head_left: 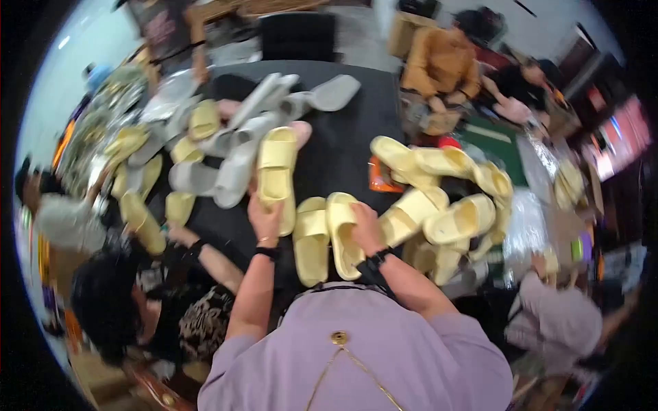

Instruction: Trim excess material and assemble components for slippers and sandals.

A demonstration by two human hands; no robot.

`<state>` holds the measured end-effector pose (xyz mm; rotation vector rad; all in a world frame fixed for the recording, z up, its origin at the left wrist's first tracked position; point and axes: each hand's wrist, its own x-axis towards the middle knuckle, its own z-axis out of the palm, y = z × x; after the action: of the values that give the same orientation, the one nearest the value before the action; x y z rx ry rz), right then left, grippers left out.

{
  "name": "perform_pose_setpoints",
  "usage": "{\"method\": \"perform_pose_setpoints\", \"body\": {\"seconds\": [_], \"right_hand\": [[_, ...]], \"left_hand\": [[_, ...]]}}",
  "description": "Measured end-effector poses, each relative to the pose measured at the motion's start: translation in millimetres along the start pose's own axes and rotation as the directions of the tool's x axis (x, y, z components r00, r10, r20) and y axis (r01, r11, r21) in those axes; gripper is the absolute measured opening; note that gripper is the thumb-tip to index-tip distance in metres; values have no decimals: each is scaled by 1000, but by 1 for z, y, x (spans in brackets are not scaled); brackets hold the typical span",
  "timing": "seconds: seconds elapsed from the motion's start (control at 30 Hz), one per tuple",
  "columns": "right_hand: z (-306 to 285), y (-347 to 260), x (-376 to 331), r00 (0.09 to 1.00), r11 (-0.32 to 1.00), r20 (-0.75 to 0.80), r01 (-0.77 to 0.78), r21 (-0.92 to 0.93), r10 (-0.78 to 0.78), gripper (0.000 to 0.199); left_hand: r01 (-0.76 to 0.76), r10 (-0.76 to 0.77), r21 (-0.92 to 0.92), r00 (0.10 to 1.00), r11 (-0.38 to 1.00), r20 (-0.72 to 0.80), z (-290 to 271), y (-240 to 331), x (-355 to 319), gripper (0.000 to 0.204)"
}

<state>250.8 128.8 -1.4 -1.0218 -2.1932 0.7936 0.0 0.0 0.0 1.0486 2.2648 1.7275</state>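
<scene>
My left hand (pixel 265 219) grips the heel end of a pale yellow slide slipper (pixel 275 161), which points away from me. A second yellow slipper edge shows along its right side. My right hand (pixel 368 229) is closed on the side of another yellow slipper (pixel 339 212), with its fingers over the strap area. Between the two hands a yellow slipper (pixel 312 240) lies close beside the one in my right hand, toe away from me. To the right of my right hand sits a heap of yellow slippers (pixel 413 212).
White slippers (pixel 235 168) and more yellow ones spread over the black table (pixel 363 123) on the left. A co-worker (pixel 110 294) at my left handles a yellow slipper (pixel 142 222). Other people sit around. An orange packet (pixel 379 177) and clear plastic (pixel 528 222) lie on the right.
</scene>
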Motion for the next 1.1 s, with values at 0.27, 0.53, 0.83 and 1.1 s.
{"method": "perform_pose_setpoints", "body": {"seconds": [0.27, 0.53, 0.83, 1.1], "right_hand": [[-174, -39, 32, 835, 982, -525, 189, -11, -166, 33], [-367, -12, 45, 468, 881, -878, 369, 296, 99, 32], [-468, 250, -10, 848, 872, -409, -446, -204, 338, 58], [-389, 26, 37, 745, 967, -632, -66, 247, 213, 37]], "left_hand": [[359, -306, -210, 920, 909, 246, 56, -36, 3, 81], [367, -252, -385, 915, 847, 317, 46, -9, -4, 59], [525, -372, -362, 832, 770, 412, 59, -20, -19, 75], [676, -317, -610, 735, 413, 600, 44, 40, -35, 34]]}}
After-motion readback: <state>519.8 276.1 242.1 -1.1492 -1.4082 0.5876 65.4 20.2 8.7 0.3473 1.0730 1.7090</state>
